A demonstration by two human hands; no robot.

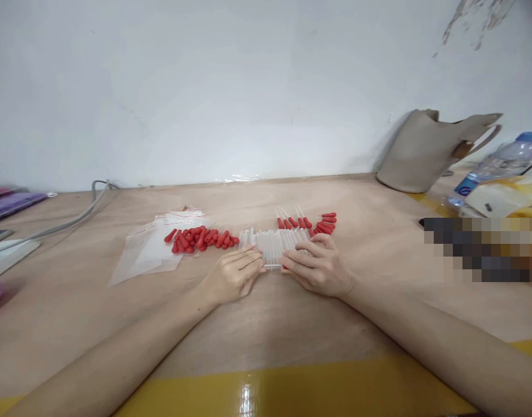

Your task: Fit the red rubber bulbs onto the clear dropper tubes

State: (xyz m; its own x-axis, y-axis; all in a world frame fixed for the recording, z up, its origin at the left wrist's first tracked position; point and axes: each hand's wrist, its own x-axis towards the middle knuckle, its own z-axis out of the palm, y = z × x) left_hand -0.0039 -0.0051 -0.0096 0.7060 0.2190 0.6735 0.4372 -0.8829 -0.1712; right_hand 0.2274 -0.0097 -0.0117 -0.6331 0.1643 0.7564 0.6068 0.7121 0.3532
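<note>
A row of several clear glass tubes (272, 240) lies side by side on the wooden table (266, 324). My left hand (233, 275) rests flat at the row's near left end, fingertips touching the tubes. My right hand (316, 266) lies at the near right end, fingers spread over the tubes. A pile of several loose red rubber bulbs (200, 238) sits just left of the row. Behind the row, on its right, lie a few tubes fitted with red bulbs (292, 220) and more red bulbs (327, 224).
Clear plastic bags (150, 249) lie left of the bulb pile. A grey cable (75, 220) runs along the left. A beige bag (426, 150) stands at the back right, with a water bottle (496, 165) and yellow-white packs (505, 200). Yellow tape (266, 394) marks the table's near edge.
</note>
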